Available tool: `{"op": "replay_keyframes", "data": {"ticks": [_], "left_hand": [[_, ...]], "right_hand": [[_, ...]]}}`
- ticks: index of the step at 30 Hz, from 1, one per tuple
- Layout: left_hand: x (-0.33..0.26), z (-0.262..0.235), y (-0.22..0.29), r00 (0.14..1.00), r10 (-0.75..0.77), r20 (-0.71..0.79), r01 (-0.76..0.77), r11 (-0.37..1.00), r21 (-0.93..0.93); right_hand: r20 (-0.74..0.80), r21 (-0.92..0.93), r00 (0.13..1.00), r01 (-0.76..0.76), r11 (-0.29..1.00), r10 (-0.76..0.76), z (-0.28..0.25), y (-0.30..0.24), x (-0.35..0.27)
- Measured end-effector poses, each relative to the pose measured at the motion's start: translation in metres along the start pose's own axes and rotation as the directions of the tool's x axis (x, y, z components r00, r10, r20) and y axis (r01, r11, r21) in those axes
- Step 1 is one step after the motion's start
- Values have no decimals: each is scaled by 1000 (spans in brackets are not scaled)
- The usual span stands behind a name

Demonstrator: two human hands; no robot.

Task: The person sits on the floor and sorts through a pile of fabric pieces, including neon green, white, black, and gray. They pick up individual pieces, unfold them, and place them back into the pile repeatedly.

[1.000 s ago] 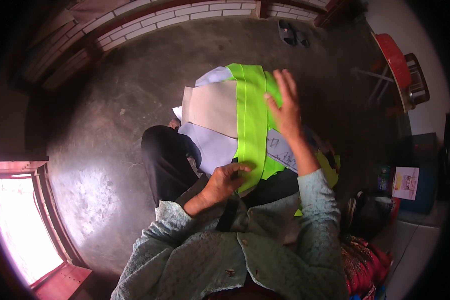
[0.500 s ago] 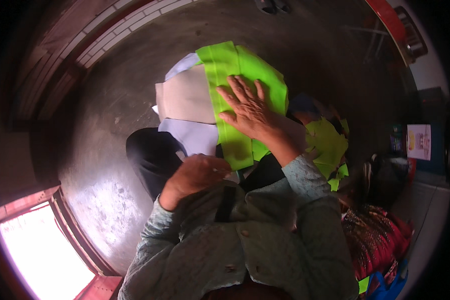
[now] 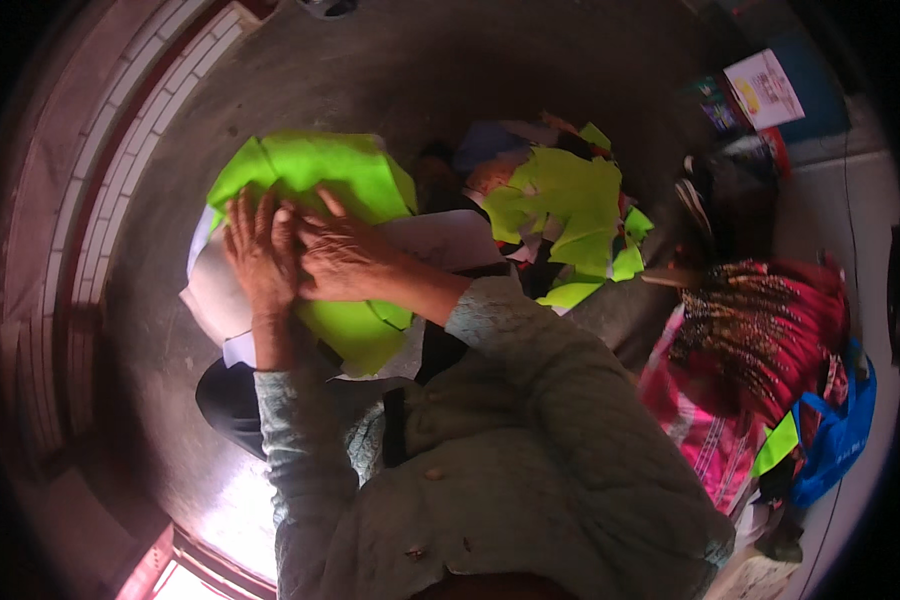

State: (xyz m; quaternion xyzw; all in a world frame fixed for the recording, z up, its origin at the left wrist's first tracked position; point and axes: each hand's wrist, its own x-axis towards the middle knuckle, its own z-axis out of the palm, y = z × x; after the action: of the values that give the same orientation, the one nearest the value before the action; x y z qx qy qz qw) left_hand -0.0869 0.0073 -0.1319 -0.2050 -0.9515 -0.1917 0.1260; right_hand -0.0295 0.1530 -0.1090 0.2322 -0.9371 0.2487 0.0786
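Across my knees lies a layered spread of flat cloth pieces, with a bright green cloth [image 3: 340,170] uppermost. A pale beige piece [image 3: 218,290] shows at its left, with lavender edges around it. A pale strip [image 3: 445,238] sticks out to the right under my right forearm. My left hand [image 3: 260,255] rests flat on the green cloth near its left edge, fingers stretched out. Right beside it, my right hand [image 3: 345,250] presses on the same cloth with fingers spread, its fingertips touching the left hand. What supports the cloth is hidden.
A heap of yellow-green scraps [image 3: 560,200] lies on the floor to the right. Beyond are a dark red patterned cloth [image 3: 760,330], a blue bag [image 3: 840,430] and dark shoes [image 3: 695,205]. A white printed box [image 3: 763,88] stands at the far right. White-tiled steps [image 3: 135,150] run along the left.
My left hand has gone from near my lap up onto the green cloth. My right hand has come over beside it. The view has turned rightward, showing more of the scrap heap and bag.
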Motion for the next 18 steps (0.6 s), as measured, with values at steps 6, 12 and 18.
{"op": "replay_keyframes", "data": {"ticks": [6,12,18], "left_hand": [[3,-7,4,996,-41,78,42,999,-2],[1,-1,5,999,34,26,-39,971,235],[4,-10,13,998,8,61,-23,969,247]], "right_hand": [[-161,135,987,39,990,-17,-16,7,-11],[-263,486,955,12,874,133,-41,20,-40],[-369,783,616,-198,590,696,-72,94,-153]]}}
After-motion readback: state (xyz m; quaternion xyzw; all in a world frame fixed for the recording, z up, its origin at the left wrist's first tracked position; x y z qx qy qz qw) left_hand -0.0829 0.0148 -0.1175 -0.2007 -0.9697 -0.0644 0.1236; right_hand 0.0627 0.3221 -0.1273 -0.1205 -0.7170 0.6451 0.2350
